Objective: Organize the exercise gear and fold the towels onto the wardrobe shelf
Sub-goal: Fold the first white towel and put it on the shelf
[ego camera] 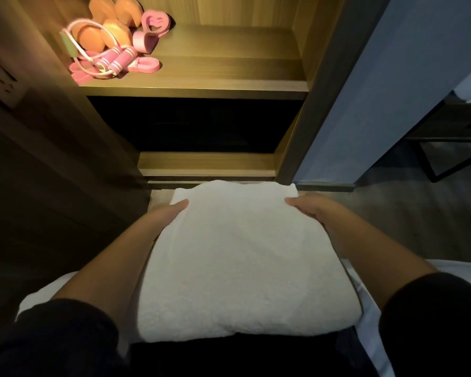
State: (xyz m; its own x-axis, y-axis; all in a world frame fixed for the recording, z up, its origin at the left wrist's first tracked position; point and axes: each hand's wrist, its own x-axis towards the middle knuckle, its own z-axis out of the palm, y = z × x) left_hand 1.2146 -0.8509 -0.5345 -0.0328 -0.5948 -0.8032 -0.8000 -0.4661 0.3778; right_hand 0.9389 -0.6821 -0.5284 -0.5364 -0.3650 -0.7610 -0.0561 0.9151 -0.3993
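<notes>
A thick folded white towel (239, 257) fills the lower middle of the head view, held level in front of my body. My left hand (166, 213) grips its left edge, thumb on top and fingers hidden under the fabric. On the opposite edge my right hand (314, 210) grips the same way. Above stands the lit wooden wardrobe shelf (229, 63). At its left end lie orange dumbbells (112, 25), a pink skipping rope (114, 61), a pink heart-shaped gripper (152, 28) and a pink band (144, 65).
The right part of the shelf is bare wood. Below it is a dark compartment (196, 123) and a lower wooden ledge (207, 164). A blue-grey wardrobe door (378, 91) stands open at the right. A white wall socket (0, 80) is at the left. White bedding (370, 322) lies under the towel.
</notes>
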